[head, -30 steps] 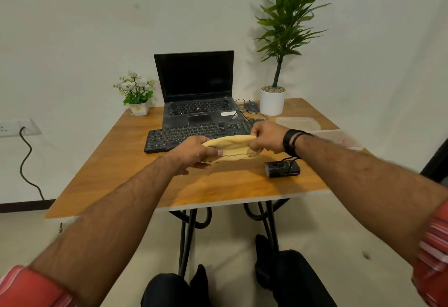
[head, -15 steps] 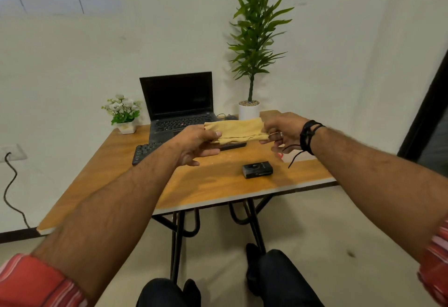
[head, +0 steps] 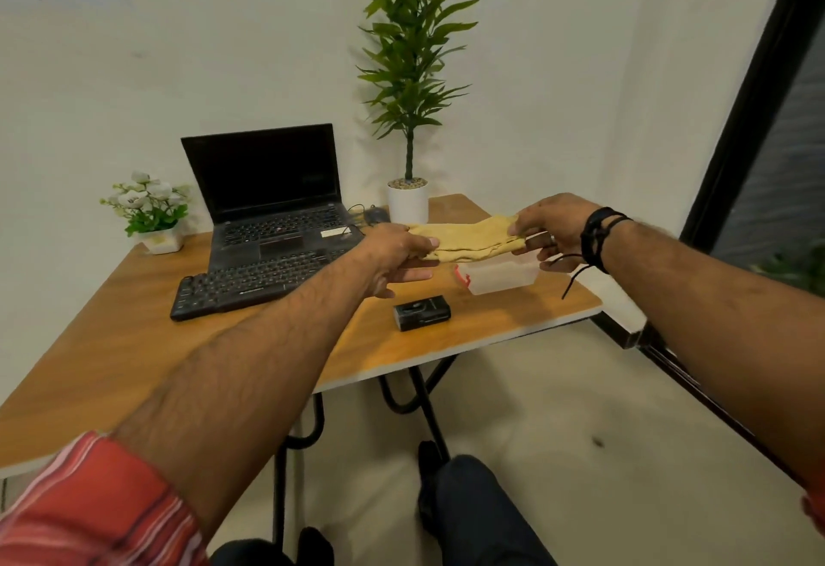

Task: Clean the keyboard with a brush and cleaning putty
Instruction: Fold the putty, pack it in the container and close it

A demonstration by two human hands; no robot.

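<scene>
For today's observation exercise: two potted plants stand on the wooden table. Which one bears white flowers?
The small plant in the square white pot, left of the open black laptop. The tall plant in the round white pot has only green leaves.

Wooden table — keyboard, laptop, black box.

Keyboard right end hidden behind left forearm; brush perhaps hidden.

The folded yellow cloth is being carried rightward, now held above the clear plastic container, away from the keyboard.
</scene>
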